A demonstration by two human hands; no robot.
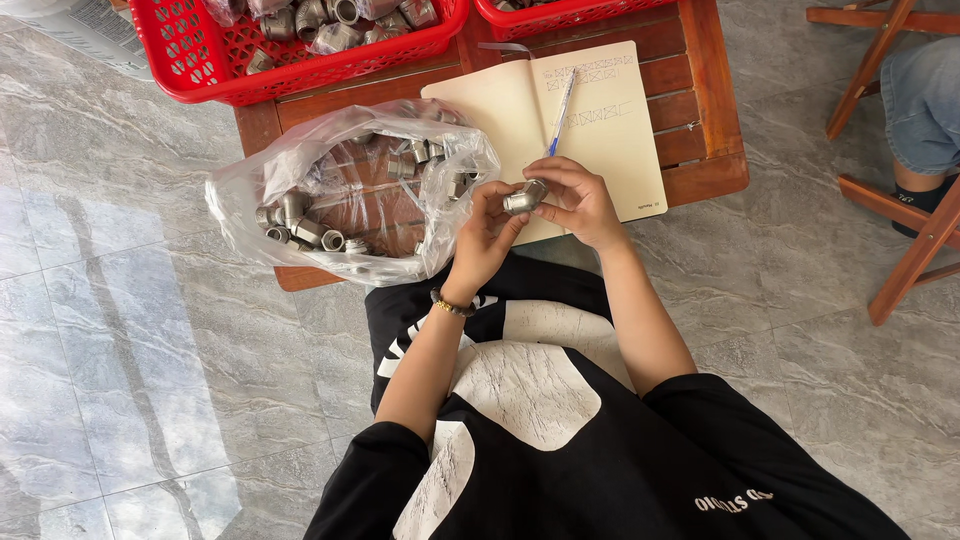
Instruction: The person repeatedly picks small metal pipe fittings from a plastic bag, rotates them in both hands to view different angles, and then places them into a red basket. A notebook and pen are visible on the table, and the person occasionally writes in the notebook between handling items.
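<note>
Two bare hands meeting just right of frame centre, over the near edge of a low wooden table (700,120). Left hand (487,235) with fingers curled up from below, right hand (580,200) closed over from above; both clamped together on one short grey metal pipe fitting (524,197), held between the fingertips just above the lap. Beaded bracelet (452,305) on the left wrist.

Just left of the hands, at centre left of the frame, a clear plastic bag (300,160) lying open on the table, with more of the same metal fittings (300,232) piled mostly at its lower left side and a few at its upper right. Directly above the hands, an open cream notebook (610,140) with pen marks on its right page and a blue pen (562,105) lying across the fold. At the top edge, a red plastic basket (200,60) with more grey fittings inside; a second red basket (560,15) just showing at upper middle.

Black shirt with large white print (530,400) filling the bottom of the frame. Grey marble-look floor tiles (120,350) all around. At far right, wooden chair legs (900,270) and another person's knee in blue denim (925,100), well apart from the hands.
</note>
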